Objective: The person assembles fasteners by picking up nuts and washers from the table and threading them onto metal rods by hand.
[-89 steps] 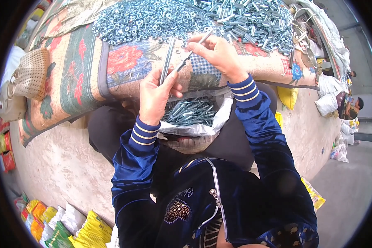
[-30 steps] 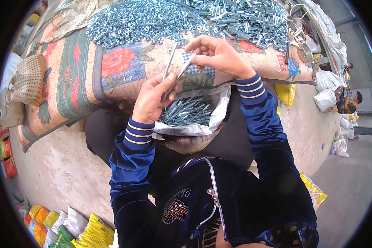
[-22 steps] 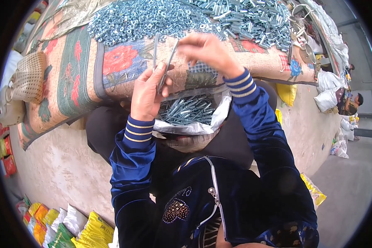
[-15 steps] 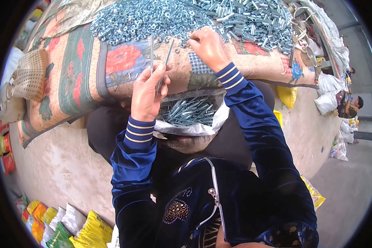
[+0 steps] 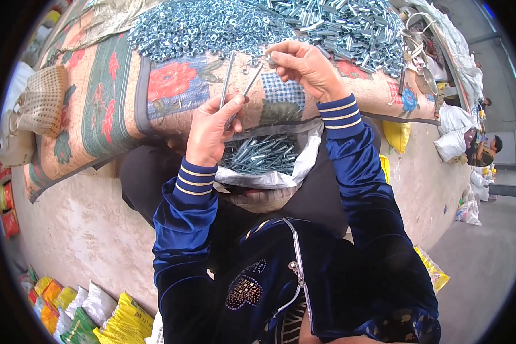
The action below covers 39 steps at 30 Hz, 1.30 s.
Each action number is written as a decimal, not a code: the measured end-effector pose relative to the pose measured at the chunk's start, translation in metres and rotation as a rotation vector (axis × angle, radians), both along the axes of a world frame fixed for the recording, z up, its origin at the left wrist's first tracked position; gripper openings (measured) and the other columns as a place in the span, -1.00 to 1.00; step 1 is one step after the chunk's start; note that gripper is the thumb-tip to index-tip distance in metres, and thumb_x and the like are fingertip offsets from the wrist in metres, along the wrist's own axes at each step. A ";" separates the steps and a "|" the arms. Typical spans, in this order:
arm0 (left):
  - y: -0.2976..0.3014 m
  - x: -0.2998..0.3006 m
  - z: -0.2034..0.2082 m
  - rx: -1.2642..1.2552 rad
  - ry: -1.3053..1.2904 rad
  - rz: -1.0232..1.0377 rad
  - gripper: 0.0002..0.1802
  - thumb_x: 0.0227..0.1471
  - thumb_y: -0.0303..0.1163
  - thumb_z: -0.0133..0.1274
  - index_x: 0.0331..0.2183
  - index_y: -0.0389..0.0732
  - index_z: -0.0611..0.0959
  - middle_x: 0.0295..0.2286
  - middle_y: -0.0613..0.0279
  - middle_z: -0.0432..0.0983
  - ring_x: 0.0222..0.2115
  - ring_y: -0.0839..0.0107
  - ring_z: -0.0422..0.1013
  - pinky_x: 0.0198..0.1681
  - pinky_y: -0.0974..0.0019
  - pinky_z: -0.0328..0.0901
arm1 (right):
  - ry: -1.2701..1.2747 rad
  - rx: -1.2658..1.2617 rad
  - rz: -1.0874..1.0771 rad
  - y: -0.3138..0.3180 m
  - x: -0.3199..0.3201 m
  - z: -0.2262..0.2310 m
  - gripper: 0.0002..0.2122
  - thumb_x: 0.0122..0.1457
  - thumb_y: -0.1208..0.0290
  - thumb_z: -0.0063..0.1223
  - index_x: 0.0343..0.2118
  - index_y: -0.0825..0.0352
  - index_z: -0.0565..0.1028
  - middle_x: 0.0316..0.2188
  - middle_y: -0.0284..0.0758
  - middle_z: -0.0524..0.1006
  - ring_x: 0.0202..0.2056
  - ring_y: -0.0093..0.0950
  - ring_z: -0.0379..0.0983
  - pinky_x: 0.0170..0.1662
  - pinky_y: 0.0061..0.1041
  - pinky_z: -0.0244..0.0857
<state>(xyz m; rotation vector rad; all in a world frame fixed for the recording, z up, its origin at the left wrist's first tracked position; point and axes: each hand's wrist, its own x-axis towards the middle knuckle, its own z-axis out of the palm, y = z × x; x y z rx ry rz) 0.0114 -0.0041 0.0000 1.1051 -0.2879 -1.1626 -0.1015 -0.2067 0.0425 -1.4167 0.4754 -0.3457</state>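
Observation:
My left hand (image 5: 209, 131) is closed around two slim metal rods (image 5: 227, 77), which poke up past the thumb and lean to the right. My right hand (image 5: 314, 70) pinches a small metal nut (image 5: 270, 59) between thumb and fingertips, just right of the rod tips and apart from them. Behind both hands spreads a heap of loose metal nuts (image 5: 203, 31). To its right lies a pile of short metal sleeves (image 5: 355, 34). Below my hands, a white plastic bag (image 5: 307, 166) between my knees holds many thin metal pieces (image 5: 261, 155).
A flower-patterned padded cloth (image 5: 169, 83) covers the work surface. At its left edge sits a perforated beige basket (image 5: 43, 100). Filled sacks (image 5: 123, 318) stand on the floor at lower left, and a yellow bag (image 5: 397, 135) lies under the right side. Another person (image 5: 490, 152) is far right.
Both hands have shifted to the right. My right hand has drawn back from the heap's edge, and a nut now shows in its fingertips. The rods lean further right.

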 end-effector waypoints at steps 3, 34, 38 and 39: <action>-0.001 -0.001 0.000 -0.029 -0.012 -0.023 -0.78 -0.02 -0.30 0.16 -0.32 -0.21 0.61 -0.58 0.39 0.47 -0.68 0.67 0.33 -0.71 0.65 -0.05 | 0.021 0.077 0.062 0.012 0.002 0.003 -0.80 0.12 0.37 0.12 -0.24 0.35 0.52 -0.49 -0.48 0.51 -0.54 -0.76 0.39 -0.47 -0.79 0.31; 0.000 0.010 0.008 -0.184 0.065 0.209 -0.86 0.01 -0.37 0.11 -0.37 -0.21 0.56 -0.56 0.37 0.45 -0.65 0.68 0.33 -0.75 0.67 -0.02 | 0.120 -1.478 -0.232 -0.004 0.032 -0.031 -0.88 -0.04 0.40 0.10 -0.46 0.32 0.50 -0.52 -0.19 0.47 -0.41 -0.19 0.43 -0.34 -0.32 0.31; 0.003 0.000 0.009 -0.043 -0.028 0.130 -0.89 0.04 -0.35 0.07 -0.40 -0.16 0.52 -0.59 0.46 0.37 -0.69 0.71 0.24 -0.75 0.66 -0.06 | 0.042 -0.883 -0.158 -0.006 0.025 -0.031 -0.84 0.08 0.43 0.04 -0.30 0.37 0.51 -0.44 -0.23 0.53 -0.36 -0.46 0.51 -0.33 -0.48 0.37; 0.001 -0.001 0.011 -0.023 -0.037 0.096 -0.89 0.05 -0.35 0.06 -0.39 -0.17 0.53 -0.59 0.47 0.36 -0.70 0.71 0.23 -0.75 0.66 -0.08 | -0.018 -0.719 -0.103 -0.006 0.021 -0.026 -0.81 0.12 0.39 0.03 -0.31 0.43 0.50 -0.46 -0.29 0.53 -0.38 -0.58 0.49 -0.35 -0.57 0.37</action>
